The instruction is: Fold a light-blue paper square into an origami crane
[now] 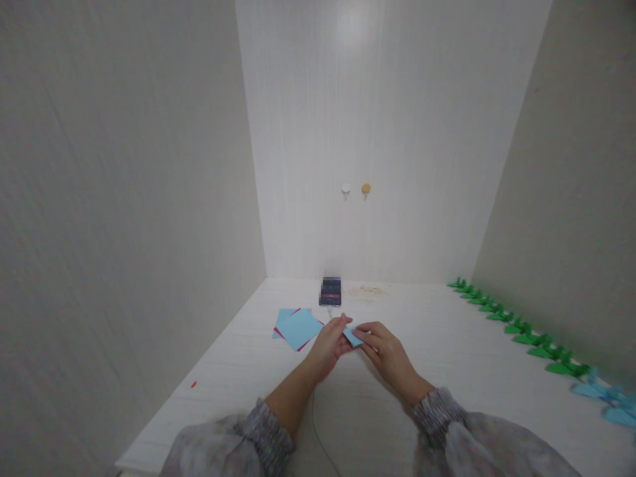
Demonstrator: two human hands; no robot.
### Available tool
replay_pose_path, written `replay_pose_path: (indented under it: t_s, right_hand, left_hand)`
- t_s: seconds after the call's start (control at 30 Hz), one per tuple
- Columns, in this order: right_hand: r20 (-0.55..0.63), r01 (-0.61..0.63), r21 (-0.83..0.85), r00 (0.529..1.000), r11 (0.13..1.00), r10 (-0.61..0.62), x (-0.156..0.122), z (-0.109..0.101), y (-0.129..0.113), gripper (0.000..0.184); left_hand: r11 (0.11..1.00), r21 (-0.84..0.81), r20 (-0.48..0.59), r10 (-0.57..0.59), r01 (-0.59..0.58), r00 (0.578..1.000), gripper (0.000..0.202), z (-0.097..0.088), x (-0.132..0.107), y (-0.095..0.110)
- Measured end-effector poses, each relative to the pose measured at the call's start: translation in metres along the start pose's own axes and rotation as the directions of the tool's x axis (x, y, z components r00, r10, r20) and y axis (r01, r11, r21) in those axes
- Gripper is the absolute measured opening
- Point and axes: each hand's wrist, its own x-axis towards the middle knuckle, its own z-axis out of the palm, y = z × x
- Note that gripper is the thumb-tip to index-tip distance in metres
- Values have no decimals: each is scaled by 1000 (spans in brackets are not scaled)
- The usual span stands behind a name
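- Lower left of the frame: a small orange scrap (193, 384) on the counter (447, 351).
- Left of centre: overlapping blue sheets (299, 329) with red edges showing, within easy reach beside the left hand.
- Lower centre: the left hand (328, 346), fingers partly under the folded blue paper (353, 338), seemingly steadying it; I cannot tell whether its grip is closed.
- Behind: a phone (330, 292) on a cable (317, 424), perhaps set there to stay visible.
- Right of centre: the right hand (383, 346), its grip pinching that paper's right side, probably for control.
- Right edge: green paper figures (519, 329), then light-blue ones (603, 396), lined along the wall, likely out of the way.
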Motion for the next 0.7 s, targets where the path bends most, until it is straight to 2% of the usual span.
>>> replay_pose_path:
  t_s: [0.13,0.23,0.33,0.47,0.7]
  right_hand:
    - [59,119,11,991,993,-119,1,-2,0,31]
    - [103,138,23,985,990,-140,1,-7,-1,35]
    - [78,123,12,989,992,-124,1,-9,0,33]
    - [51,94,5,994,996,-94,1,-8,6,28]
    - [67,-5,146,998,989,-4,2,-6,8,22]
  left_hand:
    - [999,-10,-30,34,-34,999,44,-6,3,1]
    - [997,17,-42,72,-71,997,37,-11,4,1]
    - [994,85,-46,77,-73,996,28,-14,5,0]
    - [988,139,-21,69,-65,997,37,-13,3,3]
    - [981,194,-22,8,-4,1000,36,-9,-1,4]
